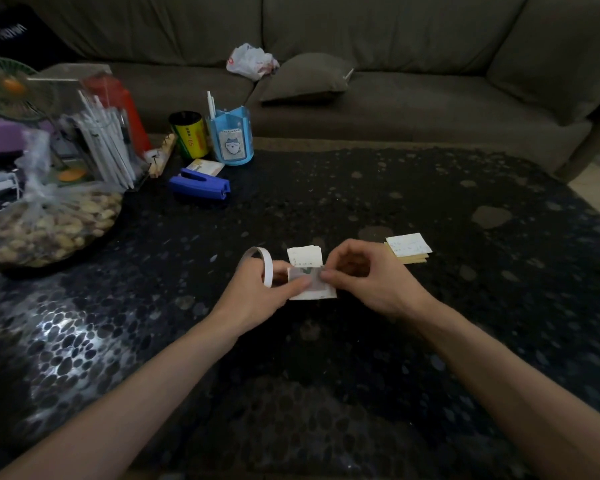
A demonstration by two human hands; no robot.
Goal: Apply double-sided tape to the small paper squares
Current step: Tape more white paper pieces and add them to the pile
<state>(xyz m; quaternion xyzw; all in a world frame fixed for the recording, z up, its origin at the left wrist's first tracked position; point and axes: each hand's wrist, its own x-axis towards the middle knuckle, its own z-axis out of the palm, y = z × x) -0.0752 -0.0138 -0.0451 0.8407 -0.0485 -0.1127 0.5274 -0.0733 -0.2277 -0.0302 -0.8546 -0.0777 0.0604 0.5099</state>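
Over table [430, 341], hands [312, 278] apparently pinch paper [314, 289].

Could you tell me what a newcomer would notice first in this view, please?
First, the two hands at the centre: the left hand and right hand pinch a small paper square above the dark pebble-patterned table, a white tape strip curling over the left. Next, the bag of nuts at far left.
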